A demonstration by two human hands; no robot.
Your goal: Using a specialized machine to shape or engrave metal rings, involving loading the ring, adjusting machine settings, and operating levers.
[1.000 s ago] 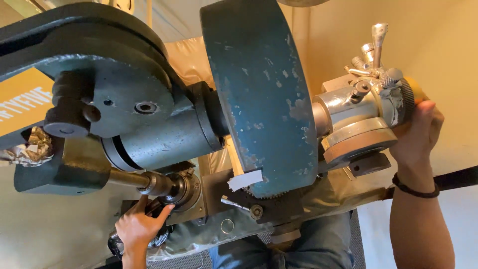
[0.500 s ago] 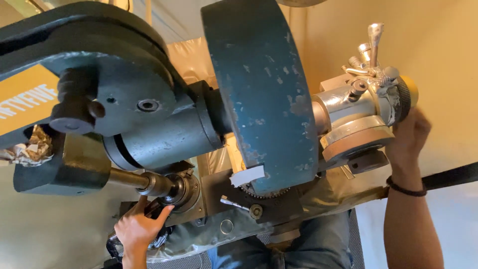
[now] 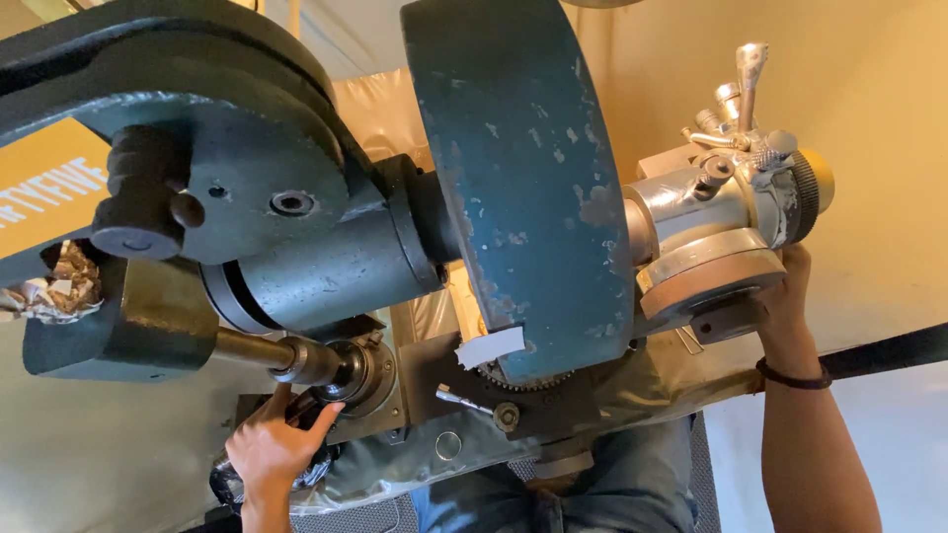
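I am working at a heavy blue-green machine [image 3: 513,188]. My left hand [image 3: 272,449] reaches up under the steel shaft [image 3: 296,357] at the near left, fingers curled on a dark part there. My right hand [image 3: 785,296] cups the silver knobbed head [image 3: 721,212] at the right. Both hands are set; I judge the adjusting is midway, nothing removed yet.
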